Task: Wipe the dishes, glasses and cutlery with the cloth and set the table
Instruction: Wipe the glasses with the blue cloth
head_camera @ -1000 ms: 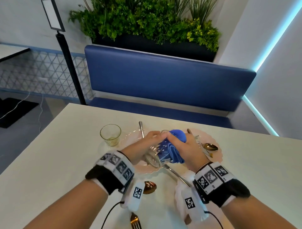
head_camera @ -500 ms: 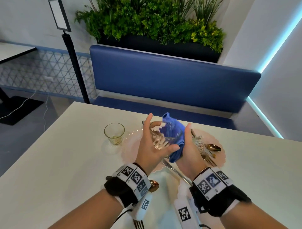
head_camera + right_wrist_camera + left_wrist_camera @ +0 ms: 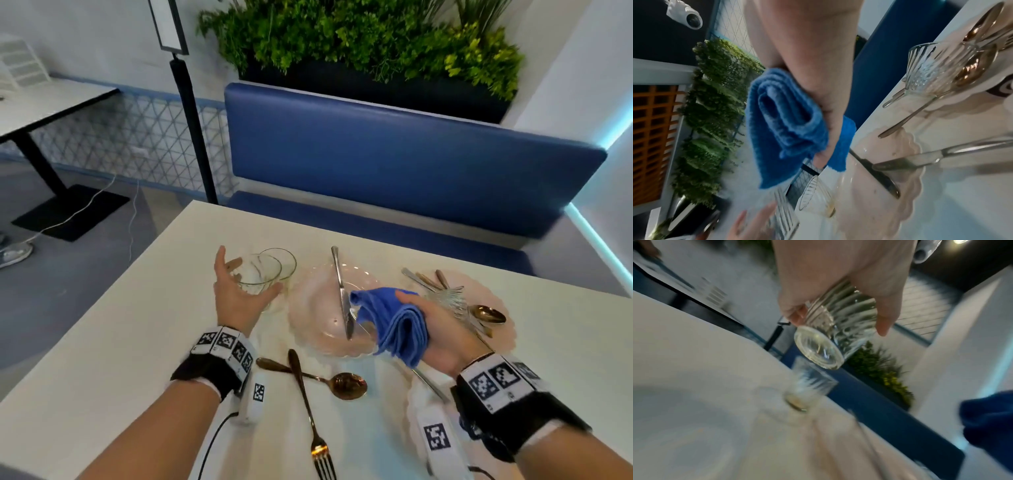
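My left hand (image 3: 246,285) grips a clear ribbed glass (image 3: 257,278) just above the white table, close beside a second glass (image 3: 281,263) that stands there. The left wrist view shows the held glass (image 3: 835,331) tilted, its base toward the camera, over the standing glass (image 3: 810,386). My right hand (image 3: 423,317) holds the folded blue cloth (image 3: 394,320) over a pink scalloped plate (image 3: 308,308) with a knife (image 3: 342,291) lying in it. In the right wrist view the cloth (image 3: 785,123) hangs from that hand's fingers.
A second pink plate (image 3: 503,339) at the right carries a glass on its side (image 3: 448,297), spoons (image 3: 488,313) and other cutlery. A spoon (image 3: 346,384), a fork (image 3: 310,414) and a knife (image 3: 430,382) lie near me. A blue bench (image 3: 394,161) stands behind the table.
The cloth has come out of the glass and the hands have parted. My left hand carried the glass left and down beside the other glass; my right hand moved right with the cloth.
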{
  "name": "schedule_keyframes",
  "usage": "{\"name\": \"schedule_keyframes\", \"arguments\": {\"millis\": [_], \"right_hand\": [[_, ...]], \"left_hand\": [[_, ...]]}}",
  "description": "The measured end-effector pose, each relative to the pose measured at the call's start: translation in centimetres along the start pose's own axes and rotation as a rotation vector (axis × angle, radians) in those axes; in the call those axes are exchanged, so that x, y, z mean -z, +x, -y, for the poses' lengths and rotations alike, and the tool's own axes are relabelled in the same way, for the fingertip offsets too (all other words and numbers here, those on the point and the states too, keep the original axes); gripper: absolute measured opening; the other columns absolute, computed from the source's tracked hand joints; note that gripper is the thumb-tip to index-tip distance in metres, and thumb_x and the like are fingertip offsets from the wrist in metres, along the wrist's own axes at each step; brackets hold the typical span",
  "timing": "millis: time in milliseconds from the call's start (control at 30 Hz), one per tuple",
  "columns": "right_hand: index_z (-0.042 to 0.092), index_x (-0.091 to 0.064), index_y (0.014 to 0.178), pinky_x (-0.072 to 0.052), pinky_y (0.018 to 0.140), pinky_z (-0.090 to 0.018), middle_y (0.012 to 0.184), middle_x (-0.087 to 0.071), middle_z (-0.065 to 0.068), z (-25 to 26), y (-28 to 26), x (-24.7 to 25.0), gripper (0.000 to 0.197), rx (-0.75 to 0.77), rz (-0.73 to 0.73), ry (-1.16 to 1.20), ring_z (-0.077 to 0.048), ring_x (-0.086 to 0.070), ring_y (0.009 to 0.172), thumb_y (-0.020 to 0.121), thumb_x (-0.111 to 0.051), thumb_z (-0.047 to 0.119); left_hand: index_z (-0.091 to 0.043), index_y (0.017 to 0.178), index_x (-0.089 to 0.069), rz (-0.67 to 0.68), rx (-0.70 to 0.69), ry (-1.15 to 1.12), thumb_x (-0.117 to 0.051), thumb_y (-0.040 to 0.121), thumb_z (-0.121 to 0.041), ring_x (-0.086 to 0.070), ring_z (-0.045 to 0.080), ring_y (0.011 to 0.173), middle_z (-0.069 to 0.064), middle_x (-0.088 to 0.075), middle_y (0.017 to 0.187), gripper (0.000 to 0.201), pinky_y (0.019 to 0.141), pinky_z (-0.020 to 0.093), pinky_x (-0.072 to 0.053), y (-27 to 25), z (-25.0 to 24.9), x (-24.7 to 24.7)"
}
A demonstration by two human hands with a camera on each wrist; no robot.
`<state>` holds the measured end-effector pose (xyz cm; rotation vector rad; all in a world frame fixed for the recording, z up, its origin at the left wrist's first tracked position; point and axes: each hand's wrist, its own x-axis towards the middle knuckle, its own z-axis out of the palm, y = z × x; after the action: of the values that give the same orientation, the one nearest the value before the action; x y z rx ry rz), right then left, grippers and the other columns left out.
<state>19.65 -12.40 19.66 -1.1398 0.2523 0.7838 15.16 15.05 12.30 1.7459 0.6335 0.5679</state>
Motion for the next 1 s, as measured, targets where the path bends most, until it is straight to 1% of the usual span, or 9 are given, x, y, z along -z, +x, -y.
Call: {"name": "schedule_keyframes", "arguments": {"millis": [100, 200, 300, 400, 567, 700, 833, 933, 1000], "right_hand": [[0.004, -0.064, 0.111, -0.056, 0.08, -0.04, 0.105, -0.071, -0.017, 0.6, 0.5, -0.4, 0.035, 0.025, 0.008, 0.012, -0.029, -0.069, 0.091, 0.085, -0.056, 0.025], [0.003, -0.072, 0.101, -0.051, 0.091, -0.043, 0.112, -0.066, -0.021, 0.5, 1.2, -0.5, 0.046, 0.034, 0.03, 0.033, -0.032, -0.064, 0.1, 0.061, -0.077, 0.026], [-0.002, -0.055, 0.124, -0.037, 0.104, -0.049, 0.117, -0.051, -0.025, 0.1, 1.8, -0.6, 0.072, 0.058, -0.04, 0.043, -0.035, -0.047, 0.106, 0.061, -0.08, 0.023], [0.004, -0.055, 0.124, -0.043, 0.096, -0.047, 0.117, -0.06, -0.021, 0.0, 2.3, -0.4, 0.052, 0.056, -0.03, 0.066, -0.033, -0.056, 0.099, 0.075, -0.061, 0.02], [0.007, -0.052, 0.127, -0.055, 0.083, -0.044, 0.112, -0.066, -0.019, -0.1, 2.5, -0.1, 0.054, 0.038, -0.058, 0.052, -0.032, -0.061, 0.098, 0.076, -0.061, 0.02], [0.007, -0.049, 0.131, -0.055, 0.082, -0.045, 0.127, -0.058, -0.023, -0.1, 2.2, 0.5, 0.079, 0.018, -0.058, 0.072, -0.038, -0.053, 0.119, 0.061, -0.081, 0.023], [0.007, -0.049, 0.131, -0.054, 0.081, -0.044, 0.123, -0.062, -0.02, -0.2, 1.9, 0.9, 0.055, 0.024, -0.034, 0.099, -0.035, -0.057, 0.113, 0.078, -0.06, 0.019], [0.007, -0.053, 0.127, -0.057, 0.077, -0.042, 0.115, -0.067, -0.018, -0.6, 1.4, 1.2, 0.049, 0.027, -0.023, 0.127, -0.031, -0.063, 0.101, 0.08, -0.058, 0.018], [0.008, -0.054, 0.127, -0.055, 0.082, -0.043, 0.115, -0.067, -0.017, -0.9, 1.0, 1.6, 0.051, 0.043, -0.036, 0.137, -0.031, -0.064, 0.1, 0.078, -0.061, 0.018]], "left_hand": [[-0.024, 0.146, -0.015, -0.071, 0.071, 0.016, -0.088, 0.057, -0.012, -0.045, 0.026, 0.122, 0.006, -0.044, 0.136, 0.116, 0.105, 0.038, -0.038, 2.2, 2.7, 1.7], [-0.017, 0.147, -0.016, -0.125, 0.137, 0.025, -0.087, 0.057, -0.007, -0.043, 0.025, 0.128, 0.007, -0.042, 0.14, 0.116, 0.106, 0.036, -0.036, 3.7, 5.1, 2.6], [-0.015, 0.148, -0.017, -0.133, 0.168, 0.054, -0.087, 0.057, -0.007, -0.042, 0.023, 0.13, 0.006, -0.041, 0.142, 0.115, 0.109, 0.035, -0.034, 4.4, 6.5, 2.8], [-0.016, 0.146, -0.02, -0.122, 0.181, 0.063, -0.088, 0.056, -0.008, -0.042, 0.022, 0.129, 0.005, -0.041, 0.142, 0.113, 0.106, 0.032, -0.034, 4.4, 7.7, 2.9], [-0.018, 0.149, -0.007, -0.012, 0.202, 0.129, -0.09, 0.054, -0.017, -0.032, 0.022, 0.137, 0.006, -0.027, 0.151, 0.127, 0.112, 0.037, -0.03, 4.5, 7.3, 3.2], [-0.017, 0.149, 0.004, 0.004, 0.124, 0.579, -0.086, 0.048, -0.051, -0.017, 0.026, 0.143, 0.009, -0.015, 0.155, 0.139, 0.115, 0.051, -0.01, 3.9, 3.9, 2.7], [-0.012, 0.148, 0.013, 0.233, -0.041, 0.982, -0.075, 0.058, -0.061, 0.001, 0.029, 0.146, 0.008, 0.0, 0.159, 0.134, 0.114, 0.058, -0.001, 5.5, 0.0, -1.2], [-0.01, 0.146, 0.019, 0.443, 0.082, 1.219, -0.069, 0.064, -0.064, 0.005, 0.035, 0.145, 0.015, 0.003, 0.158, 0.132, 0.111, 0.061, 0.003, 6.9, -1.1, -4.8], [-0.007, 0.147, 0.016, 0.481, 0.16, 1.278, -0.068, 0.064, -0.066, -0.007, 0.036, 0.144, 0.018, -0.008, 0.156, 0.131, 0.111, 0.061, 0.001, 7.3, -0.9, -6.0]]}}
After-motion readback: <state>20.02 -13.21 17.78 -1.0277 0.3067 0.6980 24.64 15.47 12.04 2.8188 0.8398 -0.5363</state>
